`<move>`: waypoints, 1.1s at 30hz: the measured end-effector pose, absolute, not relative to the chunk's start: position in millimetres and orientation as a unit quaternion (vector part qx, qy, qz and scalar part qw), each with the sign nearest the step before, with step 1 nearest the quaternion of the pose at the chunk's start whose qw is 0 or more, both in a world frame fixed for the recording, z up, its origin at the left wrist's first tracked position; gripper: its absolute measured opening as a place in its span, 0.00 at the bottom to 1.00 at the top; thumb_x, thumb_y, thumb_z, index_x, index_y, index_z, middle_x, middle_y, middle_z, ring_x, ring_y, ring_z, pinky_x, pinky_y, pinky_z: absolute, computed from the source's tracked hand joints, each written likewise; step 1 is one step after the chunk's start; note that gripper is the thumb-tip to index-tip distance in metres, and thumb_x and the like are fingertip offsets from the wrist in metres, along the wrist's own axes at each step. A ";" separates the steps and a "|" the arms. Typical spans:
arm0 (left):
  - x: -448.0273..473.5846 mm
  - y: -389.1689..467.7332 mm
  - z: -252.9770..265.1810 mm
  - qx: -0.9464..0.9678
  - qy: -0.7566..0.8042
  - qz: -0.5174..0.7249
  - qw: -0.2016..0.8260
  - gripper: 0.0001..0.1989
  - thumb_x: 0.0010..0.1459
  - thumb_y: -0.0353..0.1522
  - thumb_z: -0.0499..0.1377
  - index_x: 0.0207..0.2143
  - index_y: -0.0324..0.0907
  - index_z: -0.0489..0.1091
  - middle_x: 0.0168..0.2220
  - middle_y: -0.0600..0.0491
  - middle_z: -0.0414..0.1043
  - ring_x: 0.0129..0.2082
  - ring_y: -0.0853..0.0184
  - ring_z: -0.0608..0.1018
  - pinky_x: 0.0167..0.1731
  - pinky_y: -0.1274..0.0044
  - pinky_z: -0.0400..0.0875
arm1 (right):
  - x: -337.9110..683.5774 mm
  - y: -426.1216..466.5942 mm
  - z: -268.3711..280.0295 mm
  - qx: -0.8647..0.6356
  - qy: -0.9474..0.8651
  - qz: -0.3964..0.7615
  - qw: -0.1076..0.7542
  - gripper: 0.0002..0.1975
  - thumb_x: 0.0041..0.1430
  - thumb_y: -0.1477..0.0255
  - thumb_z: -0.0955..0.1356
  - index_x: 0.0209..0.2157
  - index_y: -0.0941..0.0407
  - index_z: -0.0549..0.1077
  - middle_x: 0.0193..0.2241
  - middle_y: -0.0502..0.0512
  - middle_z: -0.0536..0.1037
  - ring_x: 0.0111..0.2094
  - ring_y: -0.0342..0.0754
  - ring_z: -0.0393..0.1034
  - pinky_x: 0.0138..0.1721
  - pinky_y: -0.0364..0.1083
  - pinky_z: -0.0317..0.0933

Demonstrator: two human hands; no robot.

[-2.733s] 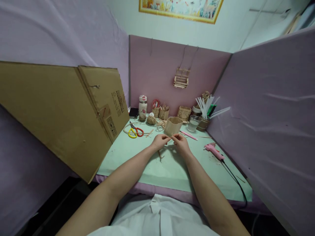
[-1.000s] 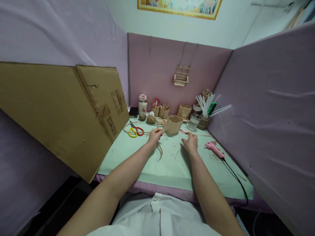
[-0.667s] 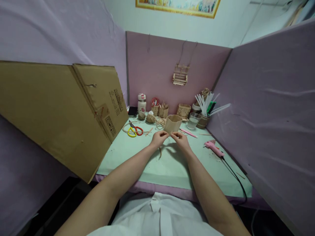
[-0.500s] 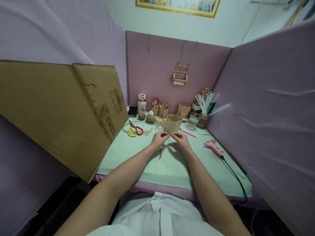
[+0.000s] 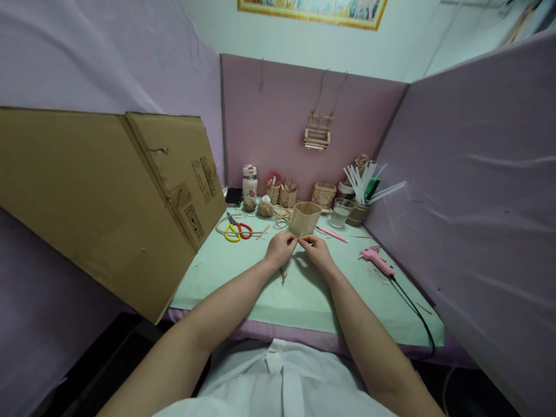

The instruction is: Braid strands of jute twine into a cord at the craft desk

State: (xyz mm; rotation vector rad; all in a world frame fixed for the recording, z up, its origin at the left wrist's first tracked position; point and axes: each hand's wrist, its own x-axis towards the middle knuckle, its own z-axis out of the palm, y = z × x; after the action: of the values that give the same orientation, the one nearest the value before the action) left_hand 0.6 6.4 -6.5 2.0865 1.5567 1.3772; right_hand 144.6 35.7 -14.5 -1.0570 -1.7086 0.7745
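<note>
My left hand (image 5: 281,249) and my right hand (image 5: 318,250) meet over the middle of the table, fingertips pinched close together. Between them runs a thin tan strip, perhaps twine or braid, mostly hidden by the fingers. A brown strip end (image 5: 284,275) hangs or lies below my left wrist; I cannot tell whether it is the same piece. Just beyond my fingers stands a round holder of pale wooden sticks (image 5: 304,219), upright and open at the top. Neither hand visibly grips this holder.
Scissors (image 5: 238,231) with red and yellow handles lie left, near twine balls (image 5: 266,208). A pink glue gun (image 5: 377,260) with a black cord rests right. A water glass (image 5: 341,213) and a pink pen (image 5: 333,234) are behind. Cardboard (image 5: 174,197) leans at the left edge.
My left hand has rolled slightly and its fingers have curled in more. The brown strip end below it has shifted a little. Both hands remain pinched together at nearly the same spot.
</note>
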 end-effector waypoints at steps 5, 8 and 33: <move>0.5 9.8 -10.5 0.712 0.532 0.454 0.063 0.07 0.54 0.28 0.54 0.28 0.39 0.72 0.29 0.51 0.71 0.33 0.68 0.71 0.36 0.77 0.63 | 143.7 36.8 -17.1 -0.427 -0.717 0.299 0.462 0.13 0.49 0.61 0.66 0.26 0.57 0.74 0.27 0.55 0.76 0.30 0.48 0.68 0.34 0.46 0.60; 0.6 11.6 -11.6 0.709 0.536 0.455 0.061 0.07 0.54 0.28 0.55 0.29 0.38 0.72 0.30 0.50 0.71 0.34 0.67 0.71 0.36 0.77 0.64 | 143.4 37.3 -17.1 -0.423 -0.723 0.297 0.459 0.14 0.49 0.61 0.65 0.27 0.57 0.74 0.28 0.56 0.77 0.31 0.48 0.68 0.35 0.46 0.60; 0.7 15.9 -9.8 0.490 0.439 0.536 0.529 0.16 0.41 0.41 0.64 0.29 0.38 0.74 0.28 0.53 0.71 0.26 0.74 0.67 0.25 0.80 0.57 | 143.3 38.4 -16.5 -0.423 -0.681 0.331 0.498 0.14 0.48 0.60 0.66 0.27 0.58 0.72 0.25 0.54 0.74 0.28 0.46 0.65 0.31 0.45 0.59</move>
State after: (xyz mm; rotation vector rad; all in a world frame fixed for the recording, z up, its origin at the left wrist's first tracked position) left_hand 0.7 15.9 -9.8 1.1716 1.0486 1.2804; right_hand 143.3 38.4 -16.5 -1.0242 -1.6487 0.8018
